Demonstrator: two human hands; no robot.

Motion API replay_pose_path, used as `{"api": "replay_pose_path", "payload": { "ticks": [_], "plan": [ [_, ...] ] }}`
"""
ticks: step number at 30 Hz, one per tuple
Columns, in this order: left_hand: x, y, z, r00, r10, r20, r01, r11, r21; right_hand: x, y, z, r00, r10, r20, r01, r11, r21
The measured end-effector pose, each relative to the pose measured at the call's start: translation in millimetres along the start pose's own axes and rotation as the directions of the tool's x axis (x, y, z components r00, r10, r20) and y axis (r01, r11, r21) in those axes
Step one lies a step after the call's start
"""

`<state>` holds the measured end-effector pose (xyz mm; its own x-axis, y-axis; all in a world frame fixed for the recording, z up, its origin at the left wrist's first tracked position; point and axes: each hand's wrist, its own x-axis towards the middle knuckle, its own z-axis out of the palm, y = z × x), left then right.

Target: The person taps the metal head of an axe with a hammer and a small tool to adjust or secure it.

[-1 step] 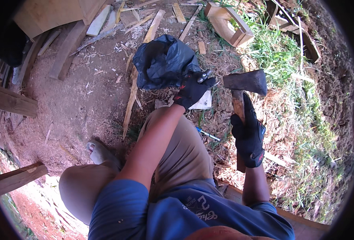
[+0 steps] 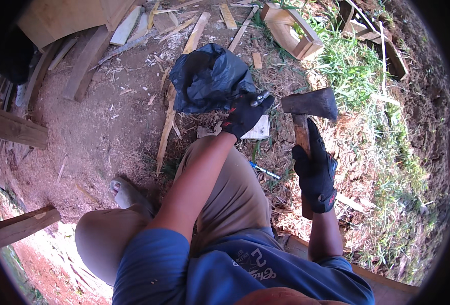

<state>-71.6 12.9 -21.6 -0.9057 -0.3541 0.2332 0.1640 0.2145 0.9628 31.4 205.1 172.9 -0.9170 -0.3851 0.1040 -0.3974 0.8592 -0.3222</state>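
Note:
A black glove covers my left hand (image 2: 244,116), whose fingers are curled around a small shiny metal piece (image 2: 260,98); its exact kind I cannot make out. Just beyond that hand lies a crumpled black plastic bag (image 2: 208,76), and a pale board (image 2: 258,128) shows beneath the wrist. My right hand (image 2: 316,175), also gloved, grips an axe by its wooden handle (image 2: 301,133). The dark axe head (image 2: 311,103) points upward, its broad edge to the right, apart from the metal piece. Part of the handle is hidden by the glove.
A slim blue-and-silver tool (image 2: 264,171) lies on the ground between my knee and right hand. Long wood strips (image 2: 166,127) and offcuts are scattered about. A wooden frame (image 2: 282,31) rests at the far right by grass; timber beams (image 2: 16,128) jut in from the left.
The axe head has shifted slightly to the left, toward my left hand. The metal piece has tilted a little; both hands otherwise keep their places.

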Motion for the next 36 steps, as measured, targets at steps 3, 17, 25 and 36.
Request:
{"api": "replay_pose_path", "payload": {
  "ticks": [3, 17, 25, 36],
  "plan": [
    [3.6, -21.1, 9.6, 0.999, -0.034, -0.024, 0.033, 0.999, -0.025, 3.1, -13.3, -12.2, 0.992, -0.101, -0.074, 0.097, 0.994, -0.052],
    [-8.9, -10.7, 8.4, 0.998, 0.06, -0.026, -0.059, 0.998, 0.018, 13.8, -45.3, -27.3, 0.966, -0.165, -0.201, 0.16, 0.986, -0.042],
    [3.7, -10.3, 3.1, 0.999, 0.025, -0.027, -0.024, 0.999, 0.022, 21.4, -17.9, -12.9, 0.914, -0.392, -0.107, 0.341, 0.883, -0.322],
    [7.3, -9.9, 16.3, 0.999, 0.023, 0.039, -0.027, 0.993, 0.112, 13.4, -28.8, -3.2, 0.935, -0.352, -0.049, 0.319, 0.893, -0.317]
  ]
}}
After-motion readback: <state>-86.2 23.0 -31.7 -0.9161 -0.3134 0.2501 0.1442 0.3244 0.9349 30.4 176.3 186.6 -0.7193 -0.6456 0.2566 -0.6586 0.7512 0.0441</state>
